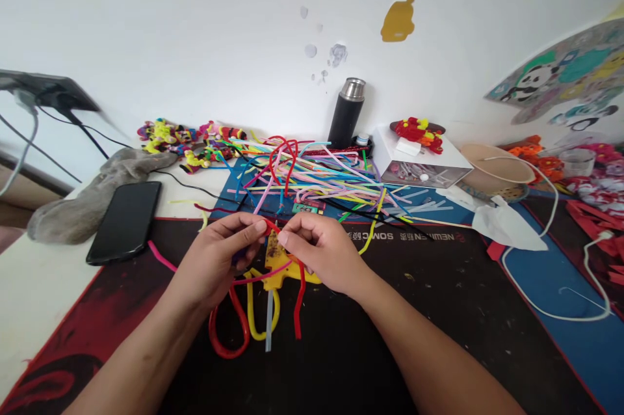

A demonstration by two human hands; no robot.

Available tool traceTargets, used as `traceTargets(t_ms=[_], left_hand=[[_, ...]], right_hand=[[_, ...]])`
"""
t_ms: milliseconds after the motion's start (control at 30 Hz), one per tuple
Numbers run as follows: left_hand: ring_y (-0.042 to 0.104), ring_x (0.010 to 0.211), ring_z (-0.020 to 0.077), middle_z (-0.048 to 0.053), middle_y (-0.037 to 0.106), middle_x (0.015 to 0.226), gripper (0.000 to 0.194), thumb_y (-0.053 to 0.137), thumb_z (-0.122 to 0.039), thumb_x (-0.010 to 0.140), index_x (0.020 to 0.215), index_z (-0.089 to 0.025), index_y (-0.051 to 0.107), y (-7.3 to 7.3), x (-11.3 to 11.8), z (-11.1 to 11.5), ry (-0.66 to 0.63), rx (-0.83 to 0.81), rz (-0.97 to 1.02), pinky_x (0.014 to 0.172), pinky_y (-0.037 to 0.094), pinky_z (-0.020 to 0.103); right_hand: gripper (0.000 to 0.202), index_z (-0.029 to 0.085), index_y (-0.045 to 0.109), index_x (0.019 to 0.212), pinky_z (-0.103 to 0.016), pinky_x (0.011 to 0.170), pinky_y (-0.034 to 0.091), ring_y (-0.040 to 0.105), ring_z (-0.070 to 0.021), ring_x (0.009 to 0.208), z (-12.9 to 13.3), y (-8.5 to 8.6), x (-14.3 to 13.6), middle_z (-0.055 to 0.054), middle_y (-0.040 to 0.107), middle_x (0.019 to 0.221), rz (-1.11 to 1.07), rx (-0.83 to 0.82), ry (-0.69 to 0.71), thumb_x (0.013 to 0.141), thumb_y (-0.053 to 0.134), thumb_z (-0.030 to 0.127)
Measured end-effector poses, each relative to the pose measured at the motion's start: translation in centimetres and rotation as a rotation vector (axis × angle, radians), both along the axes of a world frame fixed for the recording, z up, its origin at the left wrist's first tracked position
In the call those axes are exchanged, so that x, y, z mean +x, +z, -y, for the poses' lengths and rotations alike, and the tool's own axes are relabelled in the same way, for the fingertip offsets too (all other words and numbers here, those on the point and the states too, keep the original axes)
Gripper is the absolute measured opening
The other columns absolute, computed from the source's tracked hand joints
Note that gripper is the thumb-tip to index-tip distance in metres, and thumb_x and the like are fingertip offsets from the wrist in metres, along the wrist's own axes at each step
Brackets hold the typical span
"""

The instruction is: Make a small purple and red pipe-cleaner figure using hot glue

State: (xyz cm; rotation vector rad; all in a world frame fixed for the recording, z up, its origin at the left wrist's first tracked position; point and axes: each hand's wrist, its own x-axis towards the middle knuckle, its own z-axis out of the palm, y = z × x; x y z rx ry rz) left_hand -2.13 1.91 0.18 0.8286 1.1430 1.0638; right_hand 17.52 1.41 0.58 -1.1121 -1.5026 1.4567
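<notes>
Both hands meet over the dark desk mat. My left hand (227, 246) is closed, thumb and forefinger pinching a red pipe cleaner (272, 226). The fingertips of my right hand (322, 247) are closed on the same red piece, close to the left ones. A red length (299, 304) hangs below my right hand; whether it is the same piece is hidden. Under the hands lies a yellow hot glue gun (277, 275) with a clear glue stick (269, 324) sticking out. Beside it are a red loop (229, 353) and a yellow loop (251, 311). A pink pipe cleaner (263, 277) crosses the gun.
A pile of coloured pipe cleaners (312, 171) lies behind the hands. A phone (124, 223) is at left, near small colourful figures (168, 135). At the back stand a black thermos (347, 116) and a white box (419, 161). A white cable (556, 319) curls at right.
</notes>
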Motion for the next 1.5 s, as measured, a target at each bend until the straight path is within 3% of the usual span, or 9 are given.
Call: traceTargets(t_ms=[300, 633, 1000, 1500], left_hand=[[0.046, 0.049, 0.0073, -0.001, 0.063, 0.062, 0.038, 0.102, -0.041, 0.059, 0.074, -0.016, 0.077, 0.1, -0.2, -0.1, 0.032, -0.042, 0.047, 0.041, 0.026, 0.017], [0.049, 0.049, 0.0061, 0.002, 0.071, 0.068, 0.046, 0.108, -0.045, 0.052, 0.073, -0.015, 0.079, 0.4, 0.2, -0.2, 0.019, -0.064, 0.098, 0.039, 0.026, 0.015], [0.042, 0.044, 0.0051, -0.001, 0.061, 0.051, 0.048, 0.108, -0.048, 0.054, 0.071, -0.015, 0.077, 0.4, 0.1, -0.1, -0.016, -0.072, 0.117, 0.039, 0.027, 0.014], [0.044, 0.045, 0.0077, -0.004, 0.059, 0.051, 0.047, 0.102, -0.051, 0.066, 0.086, -0.018, 0.075, -0.3, 0.3, 0.5, -0.004, 0.021, -0.001, 0.042, 0.028, 0.016]], right_hand=[[0.034, 0.021, 0.065, 0.085, -0.022, 0.044, 0.035, 0.046, -0.0082, 0.047, -0.1, 0.0, 0.0, 0.005, 0.059, 0.068, -0.085, -0.074, 0.032, 0.096, 0.071, 0.052], [0.031, 0.022, 0.063, 0.085, -0.022, 0.044, 0.035, 0.046, -0.0091, 0.044, -0.2, 0.0, 0.0, 0.008, 0.052, 0.058, -0.098, -0.071, 0.034, 0.099, 0.068, 0.049], [0.029, 0.022, 0.063, 0.086, -0.024, 0.049, 0.036, 0.045, -0.0100, 0.050, -0.2, -0.6, -0.3, 0.008, 0.051, 0.062, -0.055, -0.037, 0.007, 0.098, 0.069, 0.047], [0.023, 0.022, 0.066, 0.098, -0.024, 0.050, 0.038, 0.048, -0.0107, 0.052, -0.1, -1.7, -0.8, 0.005, 0.060, 0.070, -0.075, -0.006, -0.054, 0.099, 0.072, 0.043]])
